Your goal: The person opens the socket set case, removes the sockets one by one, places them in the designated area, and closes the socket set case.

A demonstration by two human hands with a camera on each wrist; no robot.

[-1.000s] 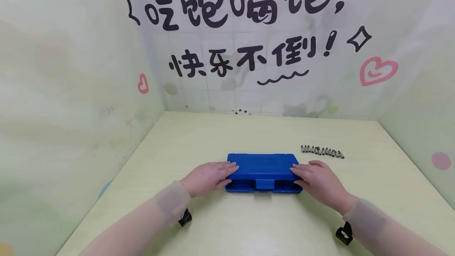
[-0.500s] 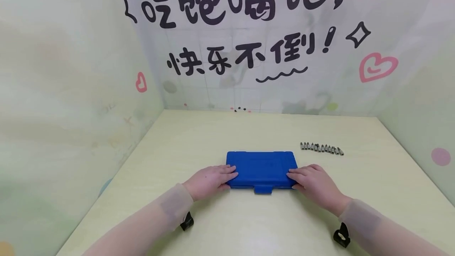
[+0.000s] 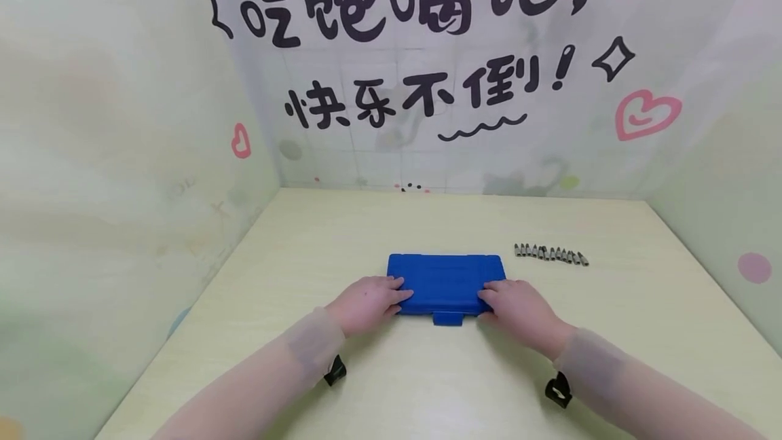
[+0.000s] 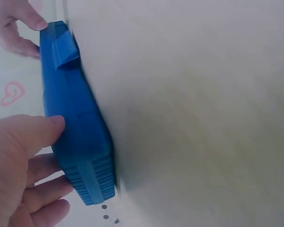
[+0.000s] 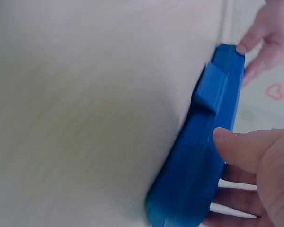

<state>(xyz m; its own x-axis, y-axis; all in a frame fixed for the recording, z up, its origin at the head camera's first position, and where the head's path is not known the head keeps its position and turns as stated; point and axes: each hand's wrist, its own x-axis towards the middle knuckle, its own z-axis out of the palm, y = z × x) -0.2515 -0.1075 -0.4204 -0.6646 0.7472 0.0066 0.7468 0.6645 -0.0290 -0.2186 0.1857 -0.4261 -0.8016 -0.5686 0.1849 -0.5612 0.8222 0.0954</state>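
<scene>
A flat blue plastic case point(image 3: 446, 280) lies on the table with its lid down. At its front edge, the latch point(image 3: 448, 319) sticks outward. My left hand point(image 3: 366, 304) rests on the left end, fingers on the lid and thumb on the front side. On the right part of the lid lie the fingers of my right hand point(image 3: 525, 311), its thumb at the front side too. From the left wrist view, the thumb touches the front of the case point(image 4: 75, 109) near its ribbed end. In the right wrist view, the right thumb touches the case point(image 5: 194, 156) near the seam.
Several small metal screwdriver bits point(image 3: 550, 254) lie in a row on the table point(image 3: 342, 223), behind and right of the case. Printed walls with black lettering point(image 3: 403, 94) enclose the table at the back and both sides.
The lid has come down over the case's front opening, and the latch now points outward. Since then my right hand has slid left along the lid, and the left hand slightly right.
</scene>
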